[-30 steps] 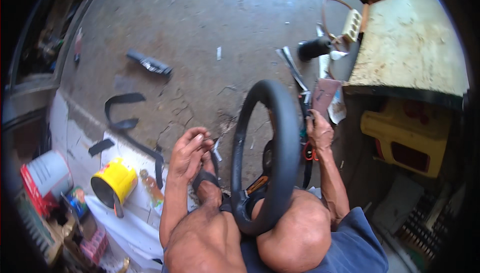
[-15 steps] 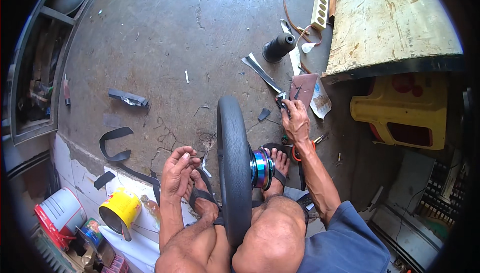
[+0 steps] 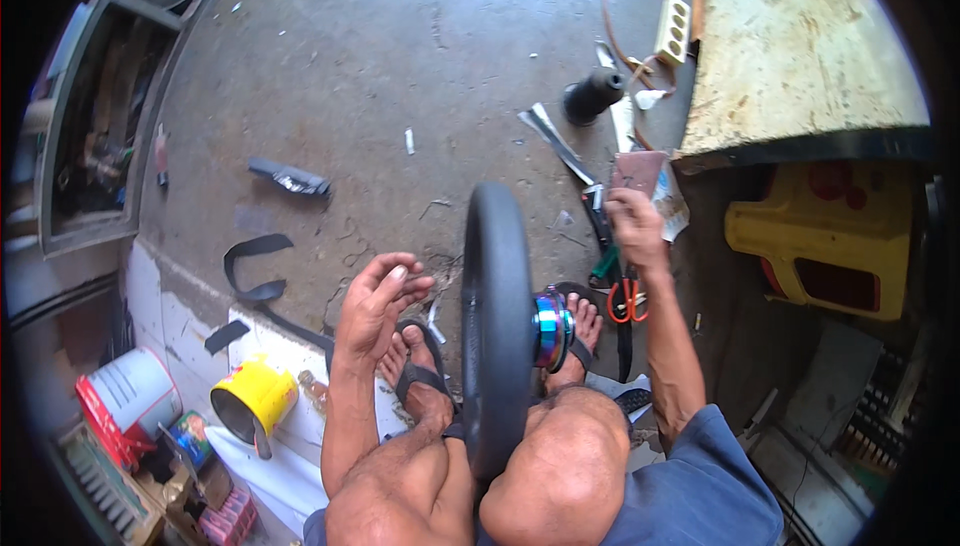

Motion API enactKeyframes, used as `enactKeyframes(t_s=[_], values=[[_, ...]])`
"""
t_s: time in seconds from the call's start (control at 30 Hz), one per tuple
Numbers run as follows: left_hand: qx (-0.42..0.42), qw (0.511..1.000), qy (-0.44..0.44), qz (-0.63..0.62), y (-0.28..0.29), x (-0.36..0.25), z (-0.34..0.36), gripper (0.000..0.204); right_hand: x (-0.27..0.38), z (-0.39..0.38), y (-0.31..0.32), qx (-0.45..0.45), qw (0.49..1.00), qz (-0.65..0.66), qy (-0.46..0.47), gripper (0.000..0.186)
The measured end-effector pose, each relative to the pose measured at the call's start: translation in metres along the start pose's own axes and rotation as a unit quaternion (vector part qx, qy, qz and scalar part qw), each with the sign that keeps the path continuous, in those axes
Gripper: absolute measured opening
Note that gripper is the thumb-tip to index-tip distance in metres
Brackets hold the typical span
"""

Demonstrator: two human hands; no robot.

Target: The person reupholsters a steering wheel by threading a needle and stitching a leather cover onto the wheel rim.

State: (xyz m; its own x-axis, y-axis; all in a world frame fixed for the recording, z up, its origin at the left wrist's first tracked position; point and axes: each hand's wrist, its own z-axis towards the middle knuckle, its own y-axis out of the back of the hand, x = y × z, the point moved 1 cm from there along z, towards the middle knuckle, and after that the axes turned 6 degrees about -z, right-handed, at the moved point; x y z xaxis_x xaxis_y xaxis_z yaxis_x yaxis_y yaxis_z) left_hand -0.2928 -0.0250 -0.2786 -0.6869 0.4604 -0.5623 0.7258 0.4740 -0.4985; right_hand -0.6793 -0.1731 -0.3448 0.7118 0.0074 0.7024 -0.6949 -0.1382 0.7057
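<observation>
Steering wheel (image 3: 497,326) stands edge-on between the knees, shiny multicoloured hub (image 3: 551,328) facing the right foot. Left hand (image 3: 375,301) loose and open, palm up, fingers half curled, holding nothing, just left of the wheel rim. Right hand (image 3: 634,229) reaches to the floor, fingers closed on a brown sheet (image 3: 640,172), near orange-handled scissors (image 3: 626,298). Yellow can (image 3: 253,398) lower left.

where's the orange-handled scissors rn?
In the head view, the orange-handled scissors lie on the concrete floor right of centre, just below the right hand and right of the sandalled right foot by the black steering wheel.
</observation>
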Motion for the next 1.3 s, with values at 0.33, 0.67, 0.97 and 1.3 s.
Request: enactKeyframes(t_s=[0.33,0.67,0.97,1.3], values=[[-0.048,0.873,-0.042,0.484,-0.003,0.002,0.015,0.032,0.031,-0.035,0.267,-0.225,0.879,0.408,-0.101,0.023],[-0.045,0.897,-0.045,0.437,0.004,0.005,0.012,0.029,0.069,-0.03,0.339,-0.229,0.928,0.293,-0.037,0.006],[-0.026,0.93,-0.118,0.346,0.006,-0.003,0.023,0.02,0.082,0.014,0.322,-0.167,0.971,0.161,0.055,0.024],[0.054,0.81,-0.441,0.383,-0.163,-0.115,-0.016,0.015,0.171,0.001,0.131,-0.027,0.937,0.348,-0.014,0.019]])
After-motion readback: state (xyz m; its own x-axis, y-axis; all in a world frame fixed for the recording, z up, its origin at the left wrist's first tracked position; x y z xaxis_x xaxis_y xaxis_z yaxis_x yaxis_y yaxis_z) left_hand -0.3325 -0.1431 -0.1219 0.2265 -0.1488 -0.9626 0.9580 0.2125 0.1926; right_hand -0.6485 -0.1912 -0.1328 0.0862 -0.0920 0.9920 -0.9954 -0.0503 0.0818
